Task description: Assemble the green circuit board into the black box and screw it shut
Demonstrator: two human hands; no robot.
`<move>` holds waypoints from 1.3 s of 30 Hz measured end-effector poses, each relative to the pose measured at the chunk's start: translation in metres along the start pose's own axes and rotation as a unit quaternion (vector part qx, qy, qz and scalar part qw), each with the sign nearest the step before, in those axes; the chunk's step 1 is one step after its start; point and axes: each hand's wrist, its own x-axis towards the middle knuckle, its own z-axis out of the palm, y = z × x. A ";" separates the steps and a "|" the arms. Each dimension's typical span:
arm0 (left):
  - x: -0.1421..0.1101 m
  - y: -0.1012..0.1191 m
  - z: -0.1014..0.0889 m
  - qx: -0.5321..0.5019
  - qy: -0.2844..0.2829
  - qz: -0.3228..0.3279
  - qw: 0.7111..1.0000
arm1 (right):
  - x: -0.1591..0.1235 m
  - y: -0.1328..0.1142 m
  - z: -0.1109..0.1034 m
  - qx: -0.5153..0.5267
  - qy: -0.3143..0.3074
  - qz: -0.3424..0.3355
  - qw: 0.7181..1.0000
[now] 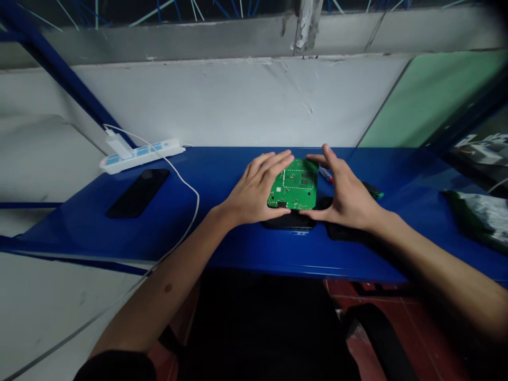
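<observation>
A green circuit board (297, 185) is held between my two hands over a black plastic case (288, 220) on the blue table. My left hand (260, 185) grips the board's left side, its fingers at the far edge and its thumb at the near edge. On the other side, my right hand (343, 193) has its thumb at the near right corner and fingers at the far right corner. A second black piece (345, 233) lies under my right hand, partly hidden. Behind that hand a thin tool with a red part (327, 175) shows in part.
A black phone (138, 193) lies on the left of the blue table (238, 254). Behind it stands a white power strip (143, 154) with a charger and a white cable (196, 198) crossing the table. Another green board (373, 190) and a silvery bag (482, 214) are to the right.
</observation>
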 end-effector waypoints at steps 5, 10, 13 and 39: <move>0.005 0.008 0.000 0.048 -0.014 0.015 0.999 | 0.003 -0.007 0.001 -0.012 0.010 -0.026 1.000; 0.007 0.017 -0.004 0.099 -0.038 0.002 0.994 | 0.003 -0.009 0.003 -0.010 0.033 -0.065 0.997; 0.007 0.018 -0.005 0.094 -0.042 -0.003 0.995 | 0.003 -0.011 0.002 0.009 0.025 -0.063 0.998; 0.006 0.009 0.000 -0.248 0.015 -0.074 0.966 | 0.000 -0.008 0.007 0.088 -0.035 0.057 0.994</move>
